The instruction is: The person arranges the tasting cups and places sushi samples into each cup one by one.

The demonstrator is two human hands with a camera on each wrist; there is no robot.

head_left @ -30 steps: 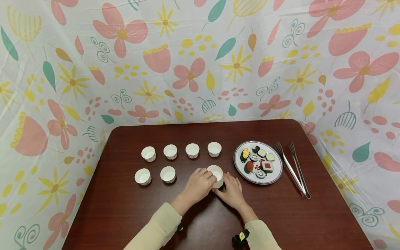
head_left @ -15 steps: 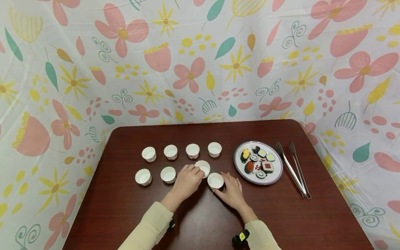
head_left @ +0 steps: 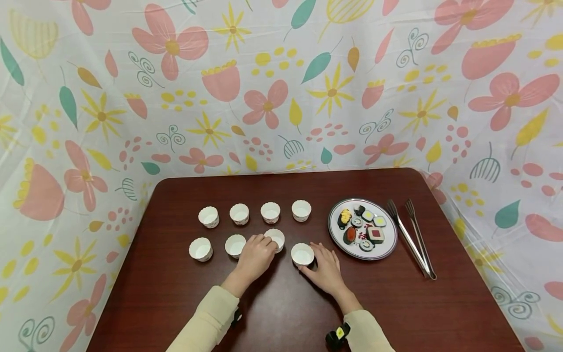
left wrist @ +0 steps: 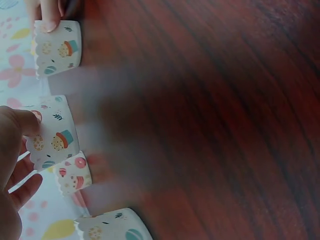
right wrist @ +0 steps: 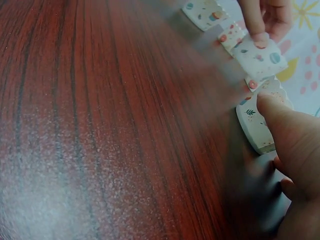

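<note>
In the head view my left hand [head_left: 254, 256] pinches the rim of a white baking cup [head_left: 275, 239] with a scalloped edge, in the front row. Small cupcake prints cover this cup's side [left wrist: 56, 134] in the left wrist view, where the thumb presses on it. To the right, my right hand [head_left: 324, 269] holds a second baking cup [head_left: 302, 254] between thumb and fingers. The right wrist view has the thumb against that cup's side [right wrist: 252, 120]. A gap separates the two held cups.
Several matching cups form a back row [head_left: 270, 212], and two more [head_left: 201, 249] stand at the front left. A plate [head_left: 332, 234] of sushi pieces lies to the right, with metal tongs [head_left: 415, 244] beside it. Flowered cloth [head_left: 268, 98] hangs behind the brown table [head_left: 176, 303].
My left hand has drawn one cup off the cup at the right hand, where they were stacked, and carried it left into the front row. The right hand has stayed in place.
</note>
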